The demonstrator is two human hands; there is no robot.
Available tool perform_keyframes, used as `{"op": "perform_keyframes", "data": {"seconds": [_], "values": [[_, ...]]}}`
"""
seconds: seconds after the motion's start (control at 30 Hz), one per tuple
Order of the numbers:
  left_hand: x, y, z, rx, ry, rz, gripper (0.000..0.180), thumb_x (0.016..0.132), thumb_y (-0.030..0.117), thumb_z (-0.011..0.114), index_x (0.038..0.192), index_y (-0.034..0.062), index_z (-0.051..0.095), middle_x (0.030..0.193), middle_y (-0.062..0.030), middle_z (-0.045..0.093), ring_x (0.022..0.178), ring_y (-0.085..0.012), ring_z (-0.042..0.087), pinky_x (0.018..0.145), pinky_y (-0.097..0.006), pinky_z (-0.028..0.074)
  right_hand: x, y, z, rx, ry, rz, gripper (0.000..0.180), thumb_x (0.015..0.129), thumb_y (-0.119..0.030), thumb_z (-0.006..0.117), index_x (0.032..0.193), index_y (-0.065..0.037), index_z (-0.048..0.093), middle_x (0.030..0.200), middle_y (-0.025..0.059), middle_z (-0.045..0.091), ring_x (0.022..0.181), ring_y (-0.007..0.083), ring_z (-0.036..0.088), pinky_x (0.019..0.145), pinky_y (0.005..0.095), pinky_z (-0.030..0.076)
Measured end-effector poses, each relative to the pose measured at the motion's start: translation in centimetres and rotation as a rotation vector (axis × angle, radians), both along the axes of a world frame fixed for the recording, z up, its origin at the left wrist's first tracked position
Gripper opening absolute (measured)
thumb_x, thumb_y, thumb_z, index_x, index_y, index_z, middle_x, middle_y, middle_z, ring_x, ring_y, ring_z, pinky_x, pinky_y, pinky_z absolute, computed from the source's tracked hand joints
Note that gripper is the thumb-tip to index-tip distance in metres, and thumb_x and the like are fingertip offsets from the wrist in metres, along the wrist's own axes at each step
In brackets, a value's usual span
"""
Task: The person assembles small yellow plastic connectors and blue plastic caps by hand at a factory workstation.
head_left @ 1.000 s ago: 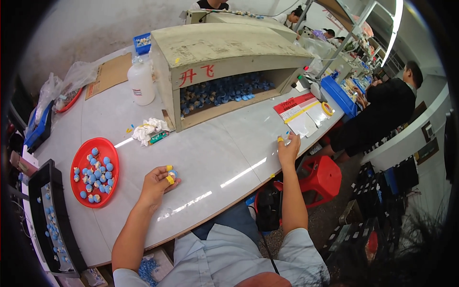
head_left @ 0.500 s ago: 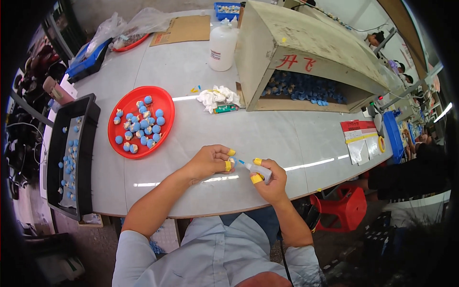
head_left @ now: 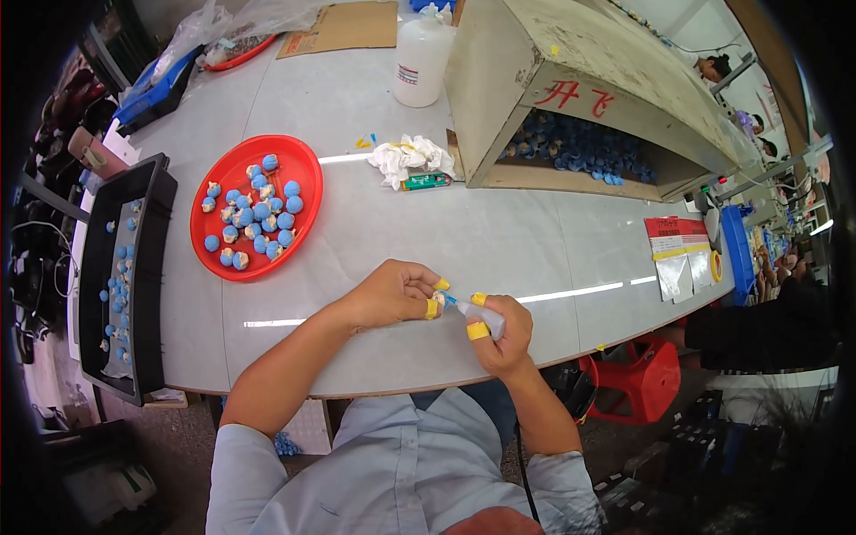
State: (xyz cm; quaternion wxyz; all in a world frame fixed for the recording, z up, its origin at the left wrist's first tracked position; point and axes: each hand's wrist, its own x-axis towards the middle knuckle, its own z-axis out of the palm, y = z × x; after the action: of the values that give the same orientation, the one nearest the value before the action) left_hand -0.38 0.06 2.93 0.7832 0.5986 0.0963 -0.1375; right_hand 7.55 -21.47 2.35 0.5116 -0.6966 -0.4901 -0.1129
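At table front edge, near centre, a small grey tube with blue nozzle is gripped in the right hand, fingers closed round it. Left hand at nine o'clock of the tube pinches a tiny piece against the nozzle tip; piece too small to identify. Red tray of blue balls lies at ten o'clock; open-fronted box at one o'clock.

Small tube between both hands, over table

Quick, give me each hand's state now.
Left hand: closed, pinching a small piece at the tube's tip.
Right hand: closed around a small grey tube.
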Motion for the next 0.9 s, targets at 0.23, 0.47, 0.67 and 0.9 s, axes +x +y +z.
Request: {"op": "perform_keyframes", "data": {"seconds": [0.23, 0.47, 0.67, 0.9], "values": [[0.2, -0.1, -0.1, -0.002, 0.037, 0.034, 0.038, 0.08, 0.004, 0.074, 0.112, -0.0087, 0.06, 0.097, -0.0094, 0.068, 0.085, -0.0101, 0.066, 0.077, -0.022, 0.053, -0.1, 0.4, 0.2, -0.019, -0.045, -0.028, 0.022, 0.075, -0.003, 0.068, 0.094, 0.002, 0.059, 0.075, 0.0136, 0.061, 0.054, 0.0246, 0.054, 0.052, 0.0329, 0.043], [0.1, -0.2, 0.5, 0.001, 0.065, 0.097, 0.033, 0.081, 0.003, 0.073, 0.109, -0.0077, 0.059, 0.097, -0.0113, 0.068, 0.088, -0.0136, 0.068, 0.08, -0.024, 0.054, -0.6, 0.6, 0.3, -0.026, -0.21, -0.076, 0.025, 0.069, -0.005, 0.073, 0.089, 0.0, 0.059, 0.066, 0.0082, 0.054, 0.051, 0.0239, 0.05, 0.049, 0.0341, 0.037], [0.2, -0.3, 0.6, -0.005, 0.074, 0.117, 0.033, 0.082, 0.001, 0.072, 0.11, -0.007, 0.059, 0.098, -0.0116, 0.067, 0.089, -0.015, 0.068, 0.08, -0.024, 0.055, -0.6, 0.7, 0.3, -0.022, -0.255, -0.076, 0.024, 0.07, -0.007, 0.074, 0.088, 0.0, 0.06, 0.063, 0.0067, 0.052, 0.048, 0.0222, 0.048, 0.047, 0.0331, 0.035], [0.3, -0.4, 0.5, -0.046, 0.073, 0.128, 0.031, 0.082, 0.001, 0.071, 0.11, -0.0069, 0.059, 0.098, -0.0112, 0.067, 0.089, -0.0148, 0.068, 0.079, -0.024, 0.055, -0.7, 0.4, 0.5, -0.04, -0.249, -0.062, 0.024, 0.07, -0.008, 0.075, 0.088, -0.001, 0.059, 0.061, 0.0061, 0.05, 0.046, 0.0216, 0.047, 0.045, 0.033, 0.034]]}}
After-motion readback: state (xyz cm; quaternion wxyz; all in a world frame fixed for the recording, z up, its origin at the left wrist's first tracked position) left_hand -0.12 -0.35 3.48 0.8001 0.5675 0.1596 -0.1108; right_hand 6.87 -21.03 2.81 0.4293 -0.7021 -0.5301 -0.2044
